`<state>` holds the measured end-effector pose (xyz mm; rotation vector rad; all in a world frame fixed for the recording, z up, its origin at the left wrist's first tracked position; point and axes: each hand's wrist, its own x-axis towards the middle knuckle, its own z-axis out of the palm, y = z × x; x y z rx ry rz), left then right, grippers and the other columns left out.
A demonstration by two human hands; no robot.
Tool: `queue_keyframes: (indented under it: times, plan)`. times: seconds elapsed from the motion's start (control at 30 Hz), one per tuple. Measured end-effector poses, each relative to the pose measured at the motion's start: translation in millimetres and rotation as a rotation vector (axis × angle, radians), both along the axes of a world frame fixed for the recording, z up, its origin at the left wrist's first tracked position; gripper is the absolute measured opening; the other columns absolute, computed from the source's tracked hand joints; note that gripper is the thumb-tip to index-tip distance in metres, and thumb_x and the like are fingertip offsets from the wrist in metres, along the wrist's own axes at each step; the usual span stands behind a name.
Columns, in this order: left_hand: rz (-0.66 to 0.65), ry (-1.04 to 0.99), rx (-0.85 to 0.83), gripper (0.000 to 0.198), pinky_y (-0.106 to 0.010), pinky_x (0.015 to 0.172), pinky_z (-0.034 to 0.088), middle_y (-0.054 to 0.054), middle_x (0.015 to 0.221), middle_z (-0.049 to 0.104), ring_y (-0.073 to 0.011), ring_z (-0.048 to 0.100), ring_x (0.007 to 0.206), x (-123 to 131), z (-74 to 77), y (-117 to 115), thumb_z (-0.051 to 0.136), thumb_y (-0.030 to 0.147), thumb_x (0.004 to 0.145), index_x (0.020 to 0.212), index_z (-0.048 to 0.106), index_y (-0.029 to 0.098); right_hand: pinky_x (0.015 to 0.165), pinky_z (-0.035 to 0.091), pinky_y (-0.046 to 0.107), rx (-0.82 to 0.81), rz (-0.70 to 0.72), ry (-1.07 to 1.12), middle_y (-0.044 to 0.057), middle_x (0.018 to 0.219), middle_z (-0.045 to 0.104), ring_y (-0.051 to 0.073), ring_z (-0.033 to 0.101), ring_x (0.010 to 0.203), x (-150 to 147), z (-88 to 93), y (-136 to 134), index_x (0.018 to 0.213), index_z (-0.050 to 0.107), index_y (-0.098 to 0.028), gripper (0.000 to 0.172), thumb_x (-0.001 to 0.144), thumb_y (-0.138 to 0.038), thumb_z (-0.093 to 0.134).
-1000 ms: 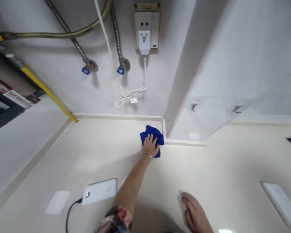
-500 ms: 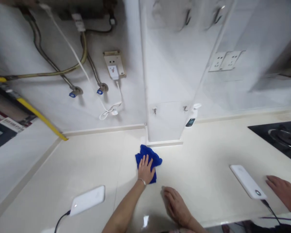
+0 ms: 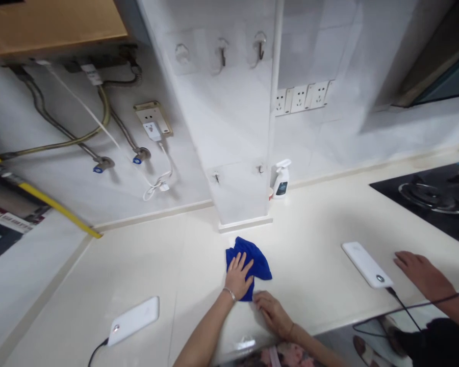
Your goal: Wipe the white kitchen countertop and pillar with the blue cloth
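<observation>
Your left hand [image 3: 237, 280] lies flat with fingers spread over a thin blue fabric cloth [image 3: 259, 261], covering it rather than clasping it. Your right hand [image 3: 272, 312] is loosely curled at the cloth's lower edge; you cannot tell here whether its fingertips pinch the fabric. The cloth lies on the glossy cream countertop [image 3: 149, 267], in front of the pillar's foot. It should feel light, limp and unbreakable, likely to slide readily and bunch under a sideways push; take it under a full palm at the middle, or by its loose right corner.

From the left, a yellow pipe [image 3: 57, 209] runs down to the back corner, then a flat white power bank [image 3: 134, 321] trails a black cable [image 3: 96, 352]. The square white pillar [image 3: 240, 127] blocks the way behind the cloth. Right of it stand a white spray bottle [image 3: 281, 181], a second white power bank [image 3: 367, 265], another person's hand [image 3: 424, 275] and a black glass hob [image 3: 401, 206].
</observation>
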<state>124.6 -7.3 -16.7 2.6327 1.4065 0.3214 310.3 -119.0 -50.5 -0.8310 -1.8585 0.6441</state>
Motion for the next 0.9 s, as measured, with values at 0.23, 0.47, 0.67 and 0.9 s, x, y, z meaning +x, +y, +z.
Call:
queue_keyframes:
  times: [0.23, 0.47, 0.67, 0.9]
  plan:
    - [0.165, -0.099, -0.035, 0.049, -0.058, 0.126, 0.035, -0.009, 0.159, 0.053, -0.0288, 0.041, 0.153, 19.8, 16.4, 32.5, 0.053, 0.016, 0.093, 0.139, 0.065, 0.025, 0.105, 0.058, 0.041, -0.065, 0.092, -0.162, 0.014, 0.122, 0.071, 0.022, 0.064, 0.125, 28.9, -5.9, -8.7, 0.096, 0.065, -0.021, 0.025, 0.099, -0.022, 0.040]
    - [0.481, -0.446, -0.043, 0.039, -0.048, 0.098, 0.061, -0.012, 0.113, 0.080, -0.0270, 0.076, 0.105, 24.7, 35.4, 63.3, 0.043, 0.021, 0.097, 0.127, 0.068, 0.017, 0.100, 0.058, 0.037, -0.104, 0.116, -0.021, 0.012, 0.116, 0.074, 0.020, 0.068, 0.116, 30.1, 1.3, 1.0, 0.092, 0.065, -0.022, 0.033, 0.106, -0.032, 0.036]
    - [0.595, -0.604, 0.149, 0.056, -0.042, 0.110, 0.054, -0.011, 0.135, 0.072, -0.0249, 0.068, 0.124, 42.5, 85.7, 101.4, 0.030, 0.022, 0.103, 0.157, 0.043, 0.018, 0.095, 0.060, 0.038, -0.138, 0.116, 0.094, 0.012, 0.109, 0.074, 0.020, 0.070, 0.109, 29.6, -0.5, 2.8, 0.090, 0.066, -0.022, 0.049, 0.109, -0.043, 0.027]
    - [0.192, -0.343, 0.344, 0.060, -0.046, 0.127, 0.036, -0.009, 0.164, 0.046, -0.0238, 0.040, 0.154, 84.8, 107.7, 151.3, 0.028, 0.013, 0.100, 0.157, 0.047, 0.019, 0.077, 0.066, 0.043, -0.122, -0.075, 0.113, 0.007, 0.099, 0.076, 0.026, 0.075, 0.095, 17.8, 18.7, 4.1, 0.082, 0.070, -0.031, 0.040, 0.098, -0.057, 0.044]
